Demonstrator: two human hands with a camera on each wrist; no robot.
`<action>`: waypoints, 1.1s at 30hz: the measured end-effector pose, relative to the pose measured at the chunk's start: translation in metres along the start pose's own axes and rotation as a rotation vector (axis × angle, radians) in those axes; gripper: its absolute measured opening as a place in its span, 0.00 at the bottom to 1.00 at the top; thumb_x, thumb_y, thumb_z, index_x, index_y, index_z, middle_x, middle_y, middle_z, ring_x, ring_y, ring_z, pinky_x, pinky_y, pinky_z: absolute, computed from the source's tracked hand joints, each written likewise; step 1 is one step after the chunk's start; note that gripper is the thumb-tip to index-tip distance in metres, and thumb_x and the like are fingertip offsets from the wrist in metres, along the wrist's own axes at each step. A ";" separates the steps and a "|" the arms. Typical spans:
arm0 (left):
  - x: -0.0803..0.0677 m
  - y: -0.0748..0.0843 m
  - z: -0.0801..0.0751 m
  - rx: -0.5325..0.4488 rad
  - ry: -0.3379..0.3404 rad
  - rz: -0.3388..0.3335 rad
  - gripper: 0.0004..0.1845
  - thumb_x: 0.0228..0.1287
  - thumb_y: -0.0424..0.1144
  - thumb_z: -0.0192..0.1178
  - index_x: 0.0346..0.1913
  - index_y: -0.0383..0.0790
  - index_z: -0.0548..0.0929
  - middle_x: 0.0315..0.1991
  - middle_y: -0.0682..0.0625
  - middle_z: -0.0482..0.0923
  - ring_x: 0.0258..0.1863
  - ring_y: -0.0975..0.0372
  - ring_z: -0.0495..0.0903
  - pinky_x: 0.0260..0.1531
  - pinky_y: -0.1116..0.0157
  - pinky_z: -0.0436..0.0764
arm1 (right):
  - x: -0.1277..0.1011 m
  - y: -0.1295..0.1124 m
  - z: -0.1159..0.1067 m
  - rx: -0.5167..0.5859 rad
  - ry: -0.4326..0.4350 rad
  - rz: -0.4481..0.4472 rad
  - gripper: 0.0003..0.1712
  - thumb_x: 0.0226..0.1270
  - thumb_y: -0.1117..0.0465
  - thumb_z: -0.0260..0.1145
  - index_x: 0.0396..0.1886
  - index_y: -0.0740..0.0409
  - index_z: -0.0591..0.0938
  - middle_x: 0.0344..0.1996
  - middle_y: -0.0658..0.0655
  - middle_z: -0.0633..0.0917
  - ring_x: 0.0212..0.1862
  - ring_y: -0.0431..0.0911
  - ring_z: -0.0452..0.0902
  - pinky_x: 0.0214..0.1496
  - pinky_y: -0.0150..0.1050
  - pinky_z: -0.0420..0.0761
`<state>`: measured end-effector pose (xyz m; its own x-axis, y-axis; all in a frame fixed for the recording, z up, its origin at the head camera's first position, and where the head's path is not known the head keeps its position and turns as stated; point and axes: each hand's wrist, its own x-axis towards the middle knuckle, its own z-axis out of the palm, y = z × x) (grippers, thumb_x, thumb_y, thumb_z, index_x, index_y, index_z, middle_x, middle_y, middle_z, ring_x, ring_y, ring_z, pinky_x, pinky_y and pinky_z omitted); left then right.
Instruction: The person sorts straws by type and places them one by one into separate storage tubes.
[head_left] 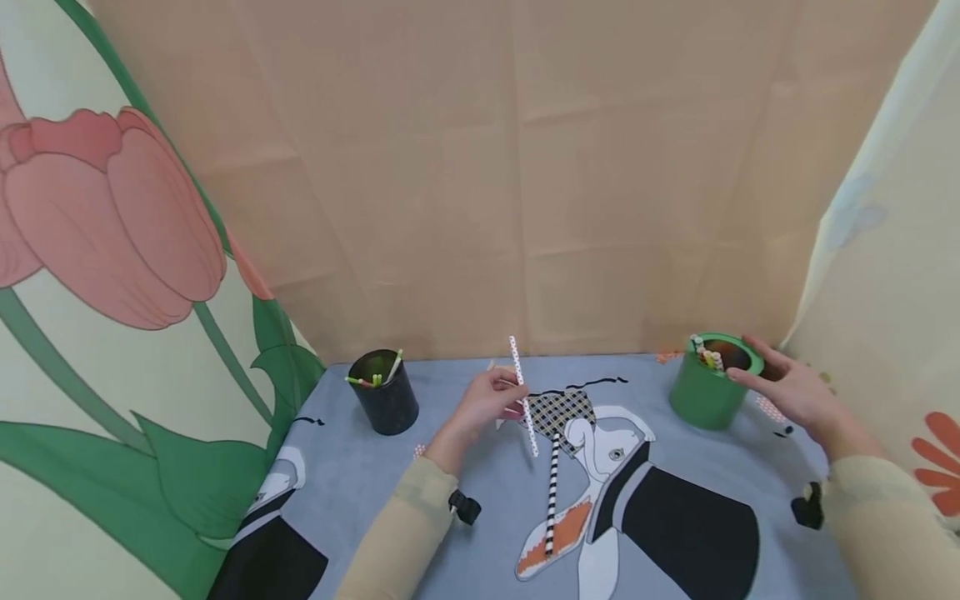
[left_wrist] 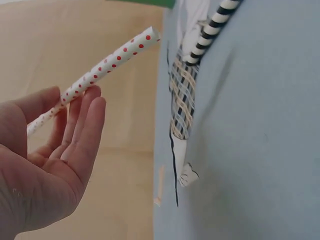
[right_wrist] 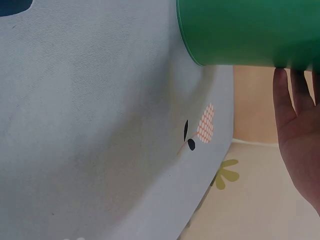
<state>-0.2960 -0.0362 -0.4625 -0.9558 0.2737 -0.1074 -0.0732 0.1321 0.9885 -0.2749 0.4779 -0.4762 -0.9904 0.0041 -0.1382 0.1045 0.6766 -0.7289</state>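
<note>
In the head view, my left hand [head_left: 491, 398] pinches a white paper straw with red dots [head_left: 522, 396] between thumb and fingers, holding it above the cloth. The left wrist view shows the straw's open end [left_wrist: 154, 34] sticking out past the fingertips. My right hand [head_left: 795, 392] grips a green cup [head_left: 705, 396] at its right side, thumb and fingers spread around the rim. Several straws with coloured patterns [head_left: 707, 354] stand in that cup. In the right wrist view, fingertips [right_wrist: 281, 77] touch the green wall; the cup's top is out of frame.
A black cup [head_left: 387, 400] with several green straws [head_left: 375, 379] stands at the back left. The blue cloth [head_left: 465, 554] bears a rabbit print [head_left: 675, 517]. A black-and-white striped rod [head_left: 552, 492] crosses it; I cannot tell whether it is printed. A brown sheet [head_left: 517, 192] hangs behind.
</note>
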 end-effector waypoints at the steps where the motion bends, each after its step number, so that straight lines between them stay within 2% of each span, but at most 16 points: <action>1: 0.001 0.001 0.002 -0.013 0.003 0.009 0.13 0.72 0.33 0.69 0.53 0.30 0.82 0.43 0.36 0.88 0.34 0.53 0.90 0.42 0.52 0.91 | 0.000 0.002 0.000 0.000 -0.004 0.000 0.58 0.75 0.27 0.61 0.87 0.32 0.35 0.78 0.87 0.44 0.73 0.88 0.45 0.63 0.83 0.62; 4: 0.003 0.007 0.012 -0.083 0.017 0.032 0.13 0.72 0.32 0.69 0.53 0.28 0.82 0.44 0.34 0.87 0.32 0.56 0.89 0.45 0.51 0.91 | 0.000 0.005 -0.001 -0.005 -0.002 0.011 0.58 0.75 0.26 0.61 0.87 0.31 0.34 0.78 0.87 0.44 0.73 0.88 0.46 0.62 0.83 0.62; 7: 0.006 0.017 0.027 -0.164 0.042 0.060 0.11 0.72 0.29 0.68 0.51 0.27 0.82 0.40 0.39 0.87 0.32 0.57 0.88 0.47 0.50 0.90 | 0.000 0.006 -0.003 0.002 0.005 0.016 0.59 0.74 0.25 0.61 0.87 0.32 0.35 0.79 0.86 0.44 0.73 0.88 0.46 0.62 0.84 0.62; 11: 0.009 0.029 0.053 -0.242 0.062 0.099 0.11 0.71 0.27 0.68 0.51 0.25 0.82 0.38 0.44 0.84 0.33 0.58 0.86 0.45 0.54 0.91 | 0.000 0.007 -0.004 0.006 0.013 0.017 0.59 0.74 0.26 0.61 0.87 0.33 0.35 0.79 0.86 0.44 0.74 0.87 0.47 0.62 0.82 0.63; 19: 0.015 0.050 0.111 -0.382 0.076 0.155 0.07 0.71 0.26 0.69 0.49 0.29 0.86 0.38 0.46 0.83 0.35 0.59 0.88 0.42 0.59 0.91 | -0.003 0.001 -0.003 0.012 0.016 0.023 0.58 0.73 0.25 0.62 0.86 0.26 0.35 0.79 0.86 0.44 0.74 0.87 0.45 0.63 0.82 0.62; 23: 0.017 0.065 0.134 -0.456 0.094 0.197 0.06 0.71 0.25 0.68 0.48 0.29 0.87 0.38 0.45 0.84 0.34 0.59 0.87 0.42 0.59 0.91 | -0.005 -0.004 -0.001 0.017 0.016 0.021 0.58 0.73 0.25 0.62 0.87 0.28 0.35 0.79 0.85 0.44 0.74 0.87 0.45 0.64 0.83 0.61; 27: 0.018 0.080 0.153 -0.507 0.145 0.238 0.07 0.69 0.22 0.68 0.46 0.29 0.87 0.38 0.44 0.84 0.33 0.59 0.86 0.42 0.60 0.91 | -0.006 -0.008 0.001 0.025 0.010 0.025 0.60 0.73 0.25 0.62 0.88 0.34 0.36 0.80 0.85 0.43 0.74 0.87 0.44 0.64 0.84 0.60; 33: 0.026 0.096 0.186 -0.546 0.250 0.298 0.14 0.64 0.21 0.69 0.48 0.40 0.87 0.35 0.49 0.86 0.33 0.58 0.87 0.40 0.60 0.91 | -0.005 -0.007 0.003 0.007 0.024 0.014 0.59 0.74 0.26 0.62 0.88 0.36 0.39 0.79 0.86 0.46 0.74 0.87 0.47 0.63 0.82 0.63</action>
<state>-0.2747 0.1605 -0.3900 -0.9899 -0.0141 0.1413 0.1333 -0.4343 0.8908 -0.2700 0.4712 -0.4727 -0.9907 0.0316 -0.1321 0.1189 0.6714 -0.7315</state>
